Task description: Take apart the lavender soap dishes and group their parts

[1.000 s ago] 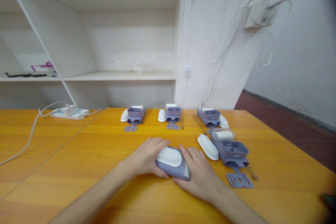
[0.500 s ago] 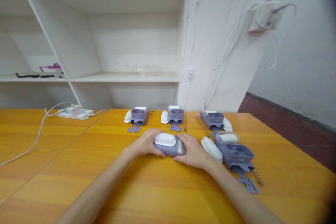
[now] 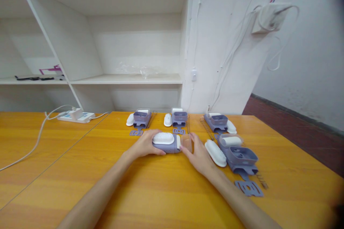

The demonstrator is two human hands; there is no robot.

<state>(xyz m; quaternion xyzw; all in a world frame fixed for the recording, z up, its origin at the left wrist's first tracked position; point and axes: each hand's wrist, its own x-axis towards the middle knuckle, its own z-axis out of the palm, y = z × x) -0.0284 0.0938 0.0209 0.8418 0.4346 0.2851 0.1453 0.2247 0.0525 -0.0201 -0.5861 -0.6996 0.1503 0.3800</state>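
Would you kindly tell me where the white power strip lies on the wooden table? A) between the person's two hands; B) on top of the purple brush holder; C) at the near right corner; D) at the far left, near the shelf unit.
D: the white power strip lies at the far left of the wooden table, just below the shelf unit, its cord trailing leftward, well away from both hands.
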